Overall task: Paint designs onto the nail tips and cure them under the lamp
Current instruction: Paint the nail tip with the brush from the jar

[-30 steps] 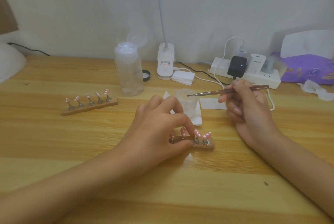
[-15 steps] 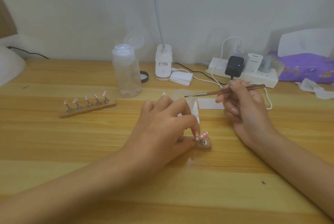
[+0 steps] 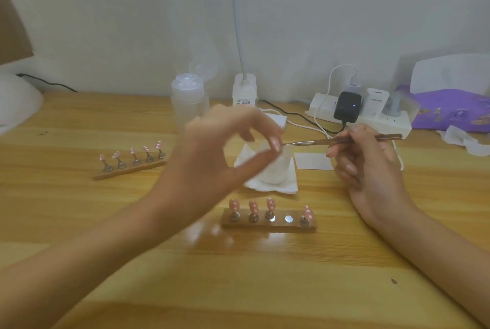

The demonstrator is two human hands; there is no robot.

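A wooden holder [image 3: 269, 225] lies at the middle of the desk with several pink dotted nail tips on metal stands; its fourth magnet [image 3: 289, 219] is bare. My left hand [image 3: 212, 153] is raised above it, thumb and forefinger pinching a small pink nail tip [image 3: 276, 144], which is mostly hidden. My right hand [image 3: 371, 166] grips a thin metal-handled brush [image 3: 307, 142], and its tip points left at the pinched fingers. A second holder [image 3: 130, 169] with several pink tips lies at the left.
A small white cup on a tissue [image 3: 275, 177] stands behind the near holder. A clear bottle [image 3: 187, 100], a lamp base [image 3: 244, 92], a power strip [image 3: 371, 116] with cables and a purple pack [image 3: 450, 108] line the wall. A white domed object [image 3: 16, 100] sits far left.
My left hand rose from the near holder up to the brush tip, pinching a nail tip, and one magnet on the holder is now bare. The right hand barely moved.
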